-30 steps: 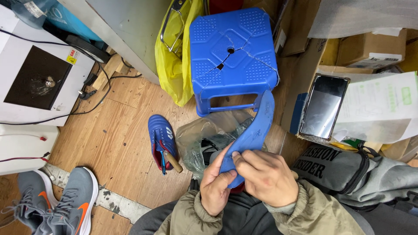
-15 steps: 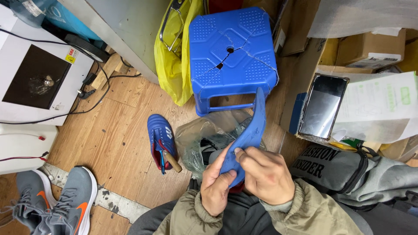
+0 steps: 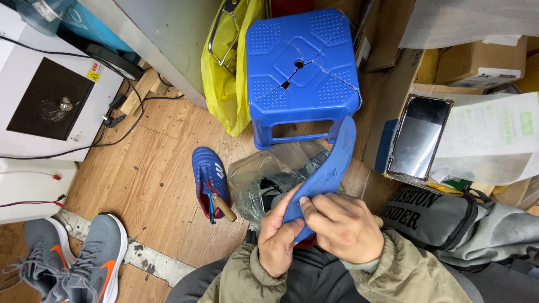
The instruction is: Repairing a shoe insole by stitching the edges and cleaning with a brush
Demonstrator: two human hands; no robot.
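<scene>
Both my hands hold a blue shoe insole [image 3: 328, 165] over my lap. My left hand [image 3: 278, 238] grips its near end from below. My right hand [image 3: 339, 224] pinches the same end from the right, fingertips pressed on the insole's surface. The insole curves up and away toward a cracked blue plastic stool [image 3: 300, 70]. A crumpled clear plastic bag [image 3: 269, 171] lies under the insole. To the left on the wooden floor lies a blue shoe [image 3: 208, 177] with a wooden-handled tool [image 3: 222, 205] stuck in it.
A yellow plastic bag [image 3: 227, 84] hangs beside the stool. A white machine [image 3: 50, 98] with cables stands at the left. Grey sneakers [image 3: 84, 264] sit bottom left. A phone [image 3: 418, 137], papers, cardboard boxes and a grey bag [image 3: 443, 216] crowd the right.
The insole's far end has turned and straightened slightly, its tip rising toward the stool's right leg. My right fingers have shifted along the near end. Both hands stay in place.
</scene>
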